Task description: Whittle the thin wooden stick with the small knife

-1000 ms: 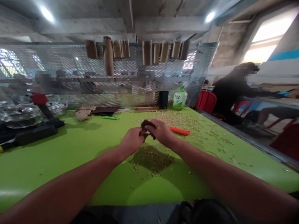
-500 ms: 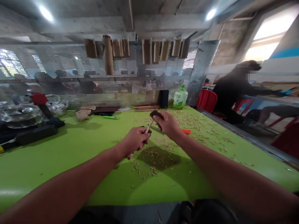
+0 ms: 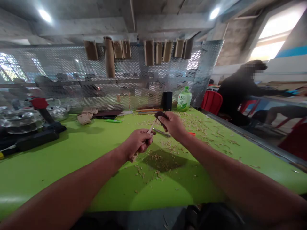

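A thin pale wooden stick (image 3: 151,127) slants up between my two hands. My left hand (image 3: 139,141) is closed round its lower part, and a lighter end pokes out below the fist. Pinched in my right hand (image 3: 174,125) is a small dark brown piece (image 3: 160,114), which meets the upper end of the stick; its exact kind is unclear. Behind the hands a metal tool (image 3: 162,132) lies on the green table (image 3: 91,159), with an orange-red piece (image 3: 192,133) to its right. Curled wood shavings (image 3: 158,159) are scattered under and around the hands.
A green tea bottle (image 3: 184,99) and a black box (image 3: 167,101) stand at the back. A green cutter (image 3: 112,121) lies left of them. Metal kettles (image 3: 21,118) and a black-and-red stand (image 3: 39,103) are at left. A person (image 3: 236,89) sits at right.
The dark piece in my right hand has turned and shows more of its length. My left hand has shifted slightly left and down. More of the metal tool shows.
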The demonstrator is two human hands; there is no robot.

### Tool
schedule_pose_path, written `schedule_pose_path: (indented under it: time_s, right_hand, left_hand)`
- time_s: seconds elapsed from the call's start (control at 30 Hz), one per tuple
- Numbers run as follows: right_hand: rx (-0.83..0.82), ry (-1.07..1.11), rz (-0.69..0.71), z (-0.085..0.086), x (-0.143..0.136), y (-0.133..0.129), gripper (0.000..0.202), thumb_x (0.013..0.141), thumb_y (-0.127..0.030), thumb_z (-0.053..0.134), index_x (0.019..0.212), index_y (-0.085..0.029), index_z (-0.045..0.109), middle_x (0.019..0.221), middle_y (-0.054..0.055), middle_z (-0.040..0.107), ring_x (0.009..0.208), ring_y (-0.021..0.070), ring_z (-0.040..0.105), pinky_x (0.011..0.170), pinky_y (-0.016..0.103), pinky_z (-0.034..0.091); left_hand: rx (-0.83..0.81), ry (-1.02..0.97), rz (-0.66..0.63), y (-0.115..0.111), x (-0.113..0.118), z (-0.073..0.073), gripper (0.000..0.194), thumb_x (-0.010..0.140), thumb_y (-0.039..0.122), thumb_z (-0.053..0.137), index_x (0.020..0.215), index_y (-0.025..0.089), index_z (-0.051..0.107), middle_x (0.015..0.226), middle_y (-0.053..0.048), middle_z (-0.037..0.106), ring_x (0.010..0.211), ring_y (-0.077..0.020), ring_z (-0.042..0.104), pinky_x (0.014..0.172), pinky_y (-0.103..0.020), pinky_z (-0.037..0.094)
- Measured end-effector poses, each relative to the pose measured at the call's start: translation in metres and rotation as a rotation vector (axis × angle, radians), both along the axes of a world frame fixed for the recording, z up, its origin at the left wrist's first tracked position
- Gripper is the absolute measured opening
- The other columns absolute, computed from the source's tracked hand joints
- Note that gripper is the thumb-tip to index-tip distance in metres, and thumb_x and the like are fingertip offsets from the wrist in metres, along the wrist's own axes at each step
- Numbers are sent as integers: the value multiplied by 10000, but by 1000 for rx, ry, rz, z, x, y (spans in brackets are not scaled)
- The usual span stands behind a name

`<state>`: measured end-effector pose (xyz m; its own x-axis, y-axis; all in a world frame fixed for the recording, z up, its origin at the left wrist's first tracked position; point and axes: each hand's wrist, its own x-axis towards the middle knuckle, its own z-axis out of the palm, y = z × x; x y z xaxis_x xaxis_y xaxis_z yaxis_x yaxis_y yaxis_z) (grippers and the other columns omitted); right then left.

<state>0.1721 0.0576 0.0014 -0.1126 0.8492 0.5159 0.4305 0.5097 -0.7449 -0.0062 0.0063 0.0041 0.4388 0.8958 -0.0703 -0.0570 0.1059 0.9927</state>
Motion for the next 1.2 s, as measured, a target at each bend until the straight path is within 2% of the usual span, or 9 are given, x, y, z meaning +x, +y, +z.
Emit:
schedule_pose_path:
  time_s: [0.1,0.27,0.4,0.53,0.67,0.77,0.9,1.03,1.2]
  right_hand:
    - [3,-87,139,-1,0,0,273,827,-411,557,667,-211,461,514,-50,451,485,102,401,488,242,281]
    - [5,-24,-15,0,0,0,244,840,-379,526,674,-212,462,512,-49,439,495,108,391,504,252,270]
    - [42,-124,158,-2,-2,-2,281,824,-417,559,658,-205,478,578,-31,468,560,115,413,528,253,286]
    - [27,-26,21,-3,0,1,289,835,-409,543,648,-216,436,535,-43,428,517,111,382,504,255,259]
    - [61,-75,99,-4,0,1,289,829,-420,553,655,-210,457,573,-30,462,554,116,412,514,252,276]
    - [32,-29,48,-4,-3,-2,289,835,-415,545,654,-214,444,521,-46,430,504,107,380,488,249,257]
    - [-23,-64,195,-3,-3,-5,287,836,-430,555,674,-206,479,542,-45,458,491,94,381,481,243,264]
    - [-17,22,58,0,0,-4,267,837,-406,555,684,-213,450,505,-61,417,465,90,360,465,241,241]
    - [-21,-31,142,0,-2,-6,295,827,-432,564,663,-214,451,517,-51,431,486,100,375,476,245,259]
  left_hand:
    - [-13,9,-12,1,-2,-2,123,812,258,582,795,141,548,577,43,553,299,-4,337,292,-141,219]
    - [-1,-19,-31,3,-3,-5,128,814,256,584,835,131,568,592,44,549,310,3,332,303,-133,228]
    - [16,49,-10,2,-1,-3,142,812,273,590,808,134,562,578,35,555,298,-8,344,290,-143,219]
    - [-6,0,-19,1,-1,-1,115,823,227,557,876,127,577,580,47,536,305,-1,329,297,-134,215]
    - [-41,-31,-58,2,-3,-3,168,843,270,552,923,124,573,596,46,544,301,-5,310,294,-141,225]
    - [-65,-82,-74,3,-5,-3,185,871,270,510,954,117,571,604,42,539,316,-8,320,307,-134,246]
    - [-90,-66,-106,3,-5,-2,181,888,305,496,901,134,555,601,34,547,308,-16,325,296,-138,233]
    - [-87,-97,-120,2,-5,0,165,898,277,469,914,135,551,593,39,536,310,-15,323,302,-127,243]
    - [-89,-87,-134,3,-6,-1,199,905,335,468,886,148,534,578,41,527,305,-21,321,292,-128,241]
